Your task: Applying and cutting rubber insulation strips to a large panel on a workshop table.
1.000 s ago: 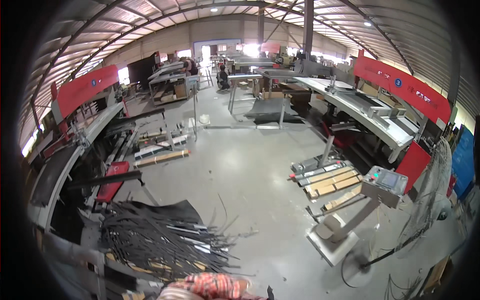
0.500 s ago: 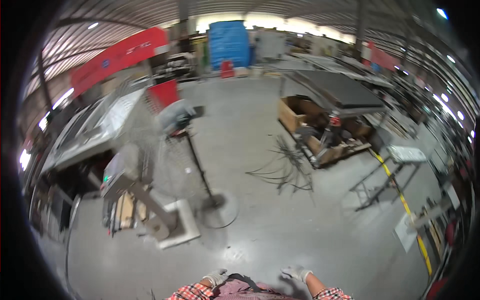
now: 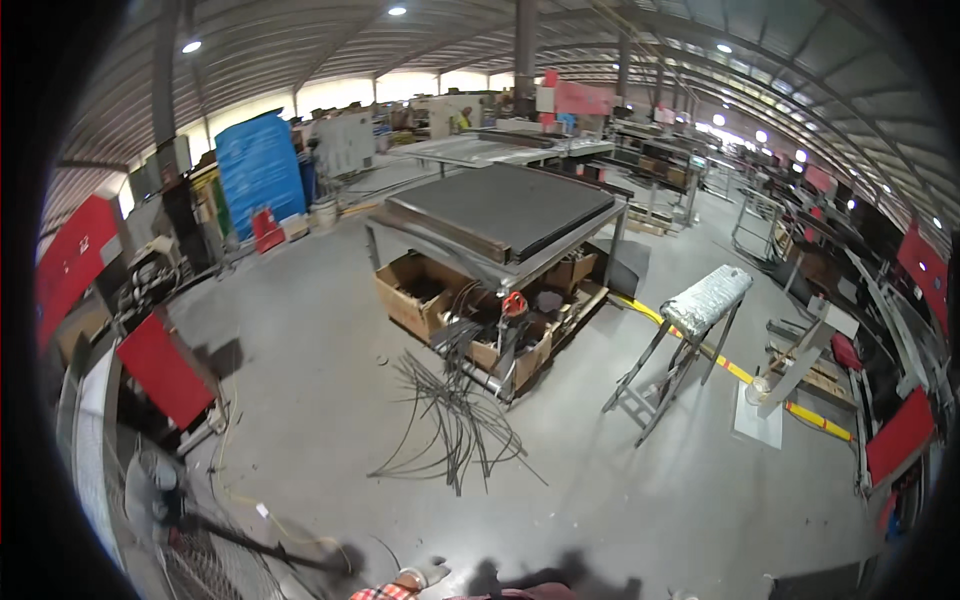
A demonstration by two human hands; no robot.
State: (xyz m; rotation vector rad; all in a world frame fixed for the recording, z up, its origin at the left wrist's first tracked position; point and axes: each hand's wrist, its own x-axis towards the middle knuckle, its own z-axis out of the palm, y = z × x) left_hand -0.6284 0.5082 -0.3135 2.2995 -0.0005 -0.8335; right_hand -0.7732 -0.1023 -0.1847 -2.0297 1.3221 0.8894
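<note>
Can make out gloved left hand [image 3: 430, 572] at near edge, left of centre; too small and soft to judge if fingers spread or curled. Find no right hand in view. Note loose dark strips [image 3: 455, 415] on floor [image 3: 300, 350], apart from left hand, far and slightly right, fanned out, long axis roughly near-to-far. Place worktop [image 3: 560, 258] beyond, bearing dark sheet [image 3: 500, 205].

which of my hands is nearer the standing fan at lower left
Probably left: your left hand is to the right of the fan; your right hand is out of view.
</note>
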